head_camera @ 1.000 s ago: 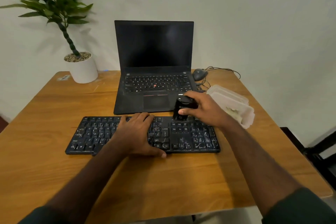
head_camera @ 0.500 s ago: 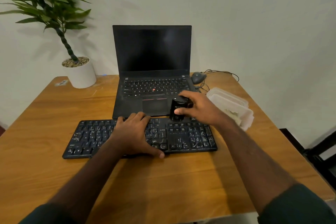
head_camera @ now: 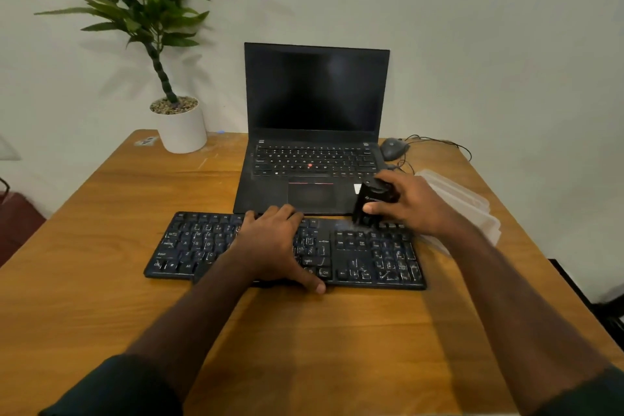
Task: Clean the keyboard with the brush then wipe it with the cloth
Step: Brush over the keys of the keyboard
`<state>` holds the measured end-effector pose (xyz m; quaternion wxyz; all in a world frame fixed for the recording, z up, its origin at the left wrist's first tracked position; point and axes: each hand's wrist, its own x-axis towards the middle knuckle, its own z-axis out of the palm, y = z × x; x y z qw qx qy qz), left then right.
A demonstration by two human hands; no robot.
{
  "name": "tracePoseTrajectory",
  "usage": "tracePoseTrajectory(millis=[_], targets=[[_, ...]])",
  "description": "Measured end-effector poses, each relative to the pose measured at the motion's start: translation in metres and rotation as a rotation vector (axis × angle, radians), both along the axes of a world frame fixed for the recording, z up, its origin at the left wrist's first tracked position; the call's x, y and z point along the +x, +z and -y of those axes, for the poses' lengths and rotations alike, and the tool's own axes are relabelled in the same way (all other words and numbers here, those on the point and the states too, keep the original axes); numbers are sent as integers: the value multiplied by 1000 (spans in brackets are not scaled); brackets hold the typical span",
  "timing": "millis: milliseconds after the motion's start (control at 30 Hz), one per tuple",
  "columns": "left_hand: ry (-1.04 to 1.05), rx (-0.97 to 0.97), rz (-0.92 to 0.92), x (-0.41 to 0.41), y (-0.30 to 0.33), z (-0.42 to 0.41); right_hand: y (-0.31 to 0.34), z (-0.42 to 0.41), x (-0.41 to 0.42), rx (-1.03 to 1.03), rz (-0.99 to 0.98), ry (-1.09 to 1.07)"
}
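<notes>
Nearest, the wooden bench [head_camera: 101,280] carries a black keyboard [head_camera: 371,257], on whose middle the left hand [head_camera: 270,246] is laid flat, fingers straight, thumb at the front edge. At the keyboard's far right edge a black brush [head_camera: 369,201] is gripped by the curled fingers of the right hand [head_camera: 412,206], bristles down on the keys. Just beyond, an open laptop [head_camera: 315,132] is set, flanked by a clear plastic container [head_camera: 472,209], a mouse [head_camera: 391,148] and a potted plant [head_camera: 179,125].
</notes>
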<state>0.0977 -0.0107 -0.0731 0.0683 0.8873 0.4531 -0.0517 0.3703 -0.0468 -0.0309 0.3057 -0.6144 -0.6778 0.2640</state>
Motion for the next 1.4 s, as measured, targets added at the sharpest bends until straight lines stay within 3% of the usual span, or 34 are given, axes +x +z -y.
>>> tracePoseTrajectory(millis=[100,333,567,733,1000,1200,1400], targets=[[4,6,10,0,-2,1,-14,-5,-23,3,-123,-23],[11,-12,26,-1,0,3,-23,-21,-60,212,-50,-114],[18,-25,34,1,-1,3,-9,-5,-14,37,-48,-29],[32,-38,34,3,1,4,-15,-17,-39,11,-78,30],[42,-38,53,0,2,10,-19,-20,-63,213,-73,-158],[46,-30,54,1,1,9,-19,-18,-68,116,18,-144],[44,17,75,0,-3,13,-34,-28,-103,226,18,-336]])
